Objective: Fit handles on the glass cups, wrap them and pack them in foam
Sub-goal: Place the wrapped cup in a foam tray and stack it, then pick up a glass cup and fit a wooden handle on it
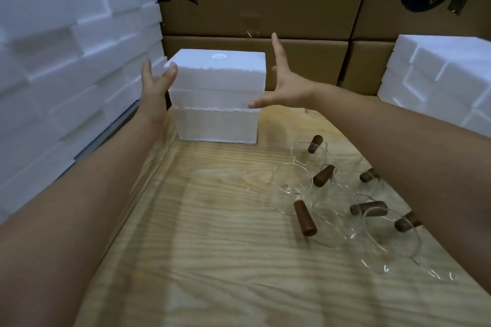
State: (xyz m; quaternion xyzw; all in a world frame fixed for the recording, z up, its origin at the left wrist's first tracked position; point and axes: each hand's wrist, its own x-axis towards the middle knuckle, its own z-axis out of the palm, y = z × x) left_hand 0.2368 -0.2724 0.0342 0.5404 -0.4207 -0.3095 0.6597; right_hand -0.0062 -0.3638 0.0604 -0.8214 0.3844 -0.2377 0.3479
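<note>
White foam box (216, 103) stands closed at upper centre on the wooden table (212, 247). Left hand (155, 90) open, thumb against the box's upper left corner. Right hand (287, 85) open, fingers spread, just beside the box's right side. Glass cups (292, 186) with brown handles (305, 218) clustered lower right. Foam stack (53, 61) at left.

Six wooden handles (305, 218), about six glass cups (291, 183), one closed foam box (216, 95).

Foam box (216, 98) behind cups (332, 194) (rightward)
</note>
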